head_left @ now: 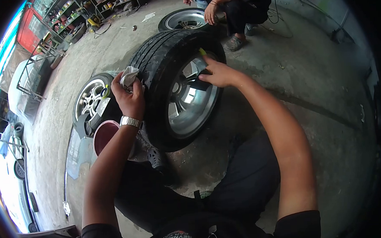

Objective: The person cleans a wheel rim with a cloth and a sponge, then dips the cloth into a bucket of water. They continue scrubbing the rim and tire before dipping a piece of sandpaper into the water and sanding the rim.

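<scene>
A large black tire [154, 61] with a silver rim [192, 114] stands upright in front of me. My left hand [129, 98], with a metal watch on the wrist, grips a crumpled white cloth [129, 75] beside the tread. Across the rim's upper right part reaches my right hand [220, 73], its thumb pressed on a dark, flat piece [200, 83] that looks like a sheet. A yellow-green thing [202, 51] shows at its index fingertip. What the other fingers touch is hidden.
A reddish bucket [105, 136] and another wheel [89, 100] are at the left. Beyond the tire, a person [241, 6] crouches by a third wheel [186, 19]. Shelves [71, 13] line the back, and vehicles stand at the far left.
</scene>
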A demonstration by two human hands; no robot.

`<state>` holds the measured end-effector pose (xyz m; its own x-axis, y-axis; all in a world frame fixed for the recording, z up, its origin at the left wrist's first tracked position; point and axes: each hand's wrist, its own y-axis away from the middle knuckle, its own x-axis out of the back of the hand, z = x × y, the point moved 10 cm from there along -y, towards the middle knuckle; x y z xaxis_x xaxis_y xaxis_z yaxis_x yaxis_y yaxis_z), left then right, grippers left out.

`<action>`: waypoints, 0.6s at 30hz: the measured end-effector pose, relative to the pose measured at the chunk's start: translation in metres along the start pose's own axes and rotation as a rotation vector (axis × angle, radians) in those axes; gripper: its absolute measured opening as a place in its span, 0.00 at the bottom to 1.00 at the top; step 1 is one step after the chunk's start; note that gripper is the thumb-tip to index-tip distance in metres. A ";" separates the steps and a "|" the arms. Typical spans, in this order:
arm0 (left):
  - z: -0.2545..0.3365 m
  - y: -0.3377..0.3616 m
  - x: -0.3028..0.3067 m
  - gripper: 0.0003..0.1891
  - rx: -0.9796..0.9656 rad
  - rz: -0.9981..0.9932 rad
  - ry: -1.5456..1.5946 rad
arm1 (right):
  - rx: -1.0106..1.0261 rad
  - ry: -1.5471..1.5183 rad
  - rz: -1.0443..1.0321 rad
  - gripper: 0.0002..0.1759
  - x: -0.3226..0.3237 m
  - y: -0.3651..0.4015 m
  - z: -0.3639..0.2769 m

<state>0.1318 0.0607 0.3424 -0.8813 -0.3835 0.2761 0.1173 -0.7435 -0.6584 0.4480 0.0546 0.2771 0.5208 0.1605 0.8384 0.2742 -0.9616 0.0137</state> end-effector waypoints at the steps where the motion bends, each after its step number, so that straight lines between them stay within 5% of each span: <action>1: 0.000 -0.002 -0.002 0.24 -0.008 0.011 -0.022 | 0.034 -0.004 -0.001 0.27 0.000 0.001 -0.010; 10: -0.013 -0.029 -0.018 0.28 0.066 0.095 -0.077 | 0.146 -0.023 -0.259 0.31 -0.033 0.026 -0.092; 16: -0.018 -0.037 -0.022 0.28 0.134 0.162 -0.187 | 0.189 -0.205 -0.287 0.50 -0.058 0.021 -0.112; 18: -0.014 -0.036 -0.023 0.28 0.148 0.184 -0.218 | 0.179 -0.254 -0.264 0.41 -0.061 0.020 -0.113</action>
<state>0.1411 0.1035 0.3502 -0.7223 -0.6156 0.3153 0.3454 -0.7160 -0.6066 0.3300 0.0009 0.2877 0.5905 0.4677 0.6577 0.5498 -0.8297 0.0963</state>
